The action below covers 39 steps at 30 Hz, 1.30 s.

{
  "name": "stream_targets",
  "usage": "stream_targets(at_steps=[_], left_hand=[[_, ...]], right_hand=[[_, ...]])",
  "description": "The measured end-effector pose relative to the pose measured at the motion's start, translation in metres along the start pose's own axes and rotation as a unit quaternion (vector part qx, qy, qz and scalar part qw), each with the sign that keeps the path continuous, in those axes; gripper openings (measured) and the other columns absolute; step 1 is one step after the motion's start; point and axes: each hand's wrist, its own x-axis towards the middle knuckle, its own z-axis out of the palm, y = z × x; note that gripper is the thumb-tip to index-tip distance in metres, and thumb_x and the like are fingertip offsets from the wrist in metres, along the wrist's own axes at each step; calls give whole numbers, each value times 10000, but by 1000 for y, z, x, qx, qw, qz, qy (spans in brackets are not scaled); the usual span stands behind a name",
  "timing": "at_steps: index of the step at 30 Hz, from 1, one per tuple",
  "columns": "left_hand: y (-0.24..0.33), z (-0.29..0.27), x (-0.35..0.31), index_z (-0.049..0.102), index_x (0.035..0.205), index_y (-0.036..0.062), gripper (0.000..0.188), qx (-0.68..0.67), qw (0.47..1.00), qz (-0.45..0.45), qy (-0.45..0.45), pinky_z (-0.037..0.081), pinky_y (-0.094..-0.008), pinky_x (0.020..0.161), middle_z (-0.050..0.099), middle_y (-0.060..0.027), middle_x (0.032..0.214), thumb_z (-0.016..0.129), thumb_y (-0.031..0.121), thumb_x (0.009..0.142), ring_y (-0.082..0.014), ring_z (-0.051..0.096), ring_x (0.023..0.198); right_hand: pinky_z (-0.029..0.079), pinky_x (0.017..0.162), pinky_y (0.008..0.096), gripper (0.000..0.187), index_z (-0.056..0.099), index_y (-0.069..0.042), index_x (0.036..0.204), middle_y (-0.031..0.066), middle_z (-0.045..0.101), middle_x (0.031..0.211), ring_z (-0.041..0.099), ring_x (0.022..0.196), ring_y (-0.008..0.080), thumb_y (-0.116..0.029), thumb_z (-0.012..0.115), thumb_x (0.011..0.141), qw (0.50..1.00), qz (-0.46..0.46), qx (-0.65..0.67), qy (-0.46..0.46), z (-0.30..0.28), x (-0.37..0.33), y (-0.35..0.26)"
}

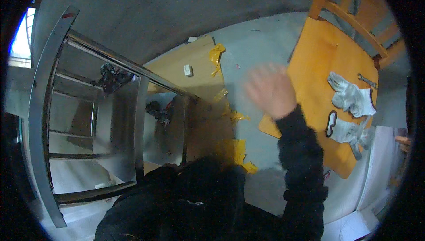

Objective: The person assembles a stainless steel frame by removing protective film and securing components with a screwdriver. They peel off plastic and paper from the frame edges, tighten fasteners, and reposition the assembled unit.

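Observation:
My right hand, its black sleeve rising from below, hangs beside the left edge of a wooden chair seat. Motion smears its fingers, and I make out nothing held in it. Two pale work gloves lie on the seat, one above the other. Beside the upper glove rests a small metal wrench. A dark elongated loop lies against the lower glove; its kind is unclear. My left hand does not show.
On the left stands a metal frame with several bars and dark crumpled plastic on it. Brown cardboard with torn yellow tape lies on the floor, a small white block on top. The chair's backrest rises upper right.

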Motion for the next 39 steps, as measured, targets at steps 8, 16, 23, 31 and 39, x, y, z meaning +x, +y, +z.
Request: stream_targets(at_steps=[8, 16, 23, 31, 39], left_hand=[[-59, 70, -42, 583, 1113, 91, 469, -147, 988, -28, -22, 465, -420, 804, 622, -177, 1004, 690, 315, 715, -321, 584, 957], [-94, 125, -84, 588, 1087, 84, 421, -264, 960, -80, -45, 465, -417, 796, 620, -177, 997, 666, 309, 740, -327, 583, 950], [-104, 143, -90, 591, 1065, 79, 381, -327, 938, -103, -47, 465, -414, 790, 618, -177, 991, 645, 303, 762, -331, 583, 944], [-101, 127, -91, 595, 1040, 72, 339, -323, 942, -94, -8, 465, -410, 782, 615, -176, 984, 621, 297, 787, -336, 582, 937], [-1, 2, -45, 599, 1014, 66, 303, -331, 919, 59, 205, 465, -407, 775, 613, -176, 977, 597, 290, 811, -341, 582, 929]], right_hand=[[386, 808, 422, 269, 584, -55, 577, 141, 568, 565, 564, 651, 300, -264, 635, 739, 994, 46, -34, -95, 39, -10, 62], [379, 762, 416, 224, 541, -64, 585, 119, 506, 536, 504, 584, 298, -201, 664, 714, 992, 45, -26, -112, 41, 4, 61], [360, 757, 396, 294, 446, -56, 546, 111, 423, 514, 449, 557, 306, -160, 648, 732, 986, 75, -42, -143, 44, 20, 53], [371, 751, 405, 294, 446, -71, 555, 108, 454, 515, 472, 552, 300, -169, 660, 731, 981, 63, -61, -172, 43, 20, 54], [376, 737, 415, 256, 480, -84, 581, 102, 490, 524, 508, 578, 291, -196, 665, 718, 984, 61, -64, -156, 45, 25, 49]])
